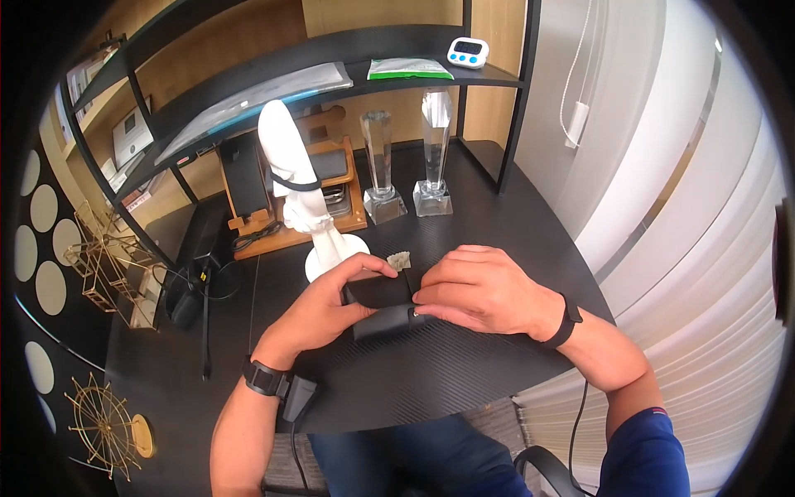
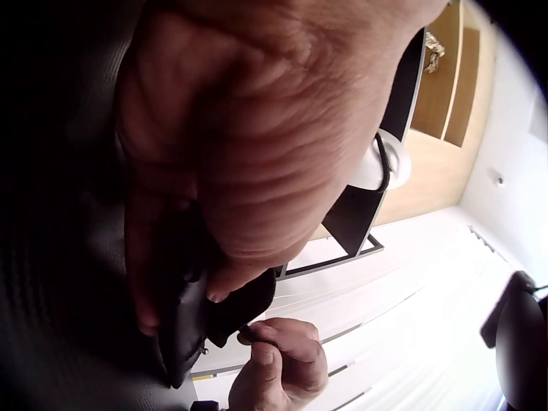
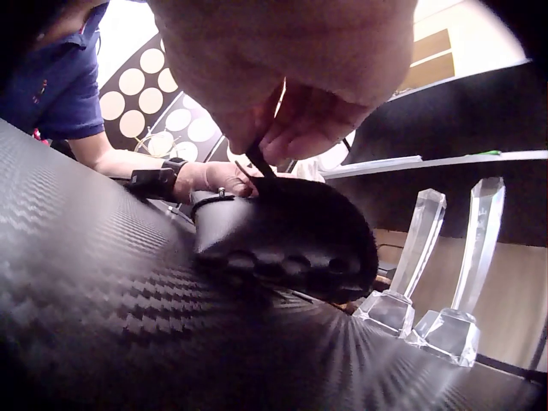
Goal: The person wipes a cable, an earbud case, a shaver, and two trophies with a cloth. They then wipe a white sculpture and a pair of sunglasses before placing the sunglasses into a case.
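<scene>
A black leather-look case (image 1: pixel 383 325) lies on the dark desk in front of the person. My left hand (image 1: pixel 319 306) grips its left side, thumb at the near part and fingers over the far part. A small metal stud (image 3: pixel 223 193) stands out from the case in the right wrist view. Above the case, my right hand (image 1: pixel 489 290) pinches a thin black strap (image 3: pixel 260 161) between thumb and fingers, close to the stud. In the left wrist view the left palm hides much of the case.
Behind the case stands a white hand-shaped display (image 1: pixel 290 157) with a black band. A small crinkled beige piece (image 1: pixel 399 261) lies beside the left fingertips. Two crystal trophies (image 1: pixel 378 170) stand farther back, near a wooden organizer (image 1: pixel 356 211). A black shelf (image 1: pixel 414 79) spans the back.
</scene>
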Tool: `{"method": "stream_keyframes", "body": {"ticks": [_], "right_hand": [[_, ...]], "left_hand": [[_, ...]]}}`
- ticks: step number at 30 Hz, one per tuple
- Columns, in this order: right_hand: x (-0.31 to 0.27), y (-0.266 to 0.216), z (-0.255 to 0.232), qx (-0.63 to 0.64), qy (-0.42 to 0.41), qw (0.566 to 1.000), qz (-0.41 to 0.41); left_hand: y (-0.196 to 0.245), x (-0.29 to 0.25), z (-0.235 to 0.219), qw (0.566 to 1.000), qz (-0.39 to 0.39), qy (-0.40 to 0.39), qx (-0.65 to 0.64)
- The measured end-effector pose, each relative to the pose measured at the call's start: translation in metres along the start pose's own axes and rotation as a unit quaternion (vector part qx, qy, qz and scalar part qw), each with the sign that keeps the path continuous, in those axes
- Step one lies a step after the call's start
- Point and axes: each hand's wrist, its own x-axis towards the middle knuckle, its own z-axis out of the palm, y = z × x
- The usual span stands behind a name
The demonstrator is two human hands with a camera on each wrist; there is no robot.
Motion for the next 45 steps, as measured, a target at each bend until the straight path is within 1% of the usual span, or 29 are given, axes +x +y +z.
{"method": "stream_keyframes", "body": {"ticks": [3,4,5,8,10,14,19,23,25,32,35,36,37,38,40,41,43,44,45], "right_hand": [[0.0,-0.001,0.001,0.012,-0.021,1.0,-0.001],[-0.001,-0.001,0.002,0.027,-0.043,0.999,0.01],[-0.002,-0.002,0.002,0.042,-0.066,0.997,0.022],[-0.002,-0.004,0.002,0.044,-0.085,0.995,0.036],[-0.002,-0.004,0.003,0.047,-0.088,0.994,0.036],[-0.002,-0.004,0.003,0.045,-0.09,0.994,0.037],[-0.002,-0.004,0.005,0.043,-0.081,0.995,0.031],[-0.002,-0.005,0.007,0.037,-0.089,0.995,0.024],[-0.001,-0.006,0.006,0.046,-0.094,0.994,0.029],[0.0,-0.008,0.005,0.067,-0.108,0.991,0.036],[-0.001,-0.004,0.006,0.06,-0.11,0.992,0.03],[-0.002,-0.004,0.007,0.059,-0.11,0.992,0.029],[-0.002,-0.003,0.007,0.055,-0.111,0.992,0.033],[-0.001,-0.003,0.007,0.05,-0.111,0.992,0.035],[0.0,-0.003,0.006,0.049,-0.116,0.991,0.044],[-0.001,-0.003,0.007,0.051,-0.124,0.989,0.056],[0.0,-0.004,0.006,0.048,-0.119,0.99,0.065],[0.0,-0.004,0.005,0.043,-0.113,0.99,0.073],[0.002,-0.005,0.004,0.043,-0.113,0.99,0.074]], "left_hand": [[-0.003,0.001,-0.001,0.999,-0.009,0.012,-0.029],[-0.004,0.001,-0.001,0.999,-0.012,0.015,-0.038],[-0.005,0.001,-0.002,0.999,-0.011,0.016,-0.039],[-0.006,0.0,-0.003,1.0,-0.006,0.011,-0.022],[-0.01,0.001,-0.003,0.999,-0.007,0.02,-0.049],[-0.006,0.001,-0.001,0.998,-0.011,0.022,-0.052],[-0.003,0.001,-0.001,1.0,-0.001,0.027,-0.01],[-0.006,0.001,-0.002,1.0,-0.008,0.02,-0.007],[-0.005,0.001,-0.002,0.998,-0.017,0.021,-0.053],[-0.01,0.002,-0.003,0.999,-0.004,0.016,-0.028],[-0.002,-0.001,-0.002,0.999,-0.018,0.014,-0.028],[0.003,-0.003,-0.001,0.998,-0.041,0.012,-0.047],[0.007,-0.004,-0.002,0.996,-0.064,0.01,-0.065],[0.006,-0.004,-0.002,0.996,-0.062,0.01,-0.062],[0.002,-0.003,-0.002,0.998,-0.017,0.018,-0.05],[0.004,-0.002,-0.002,0.998,-0.018,0.017,-0.05],[0.009,-0.002,-0.003,0.998,-0.057,0.022,-0.031],[0.006,-0.002,-0.002,0.998,-0.057,0.021,-0.031],[0.003,-0.001,-0.001,0.998,-0.042,0.025,-0.029]]}}
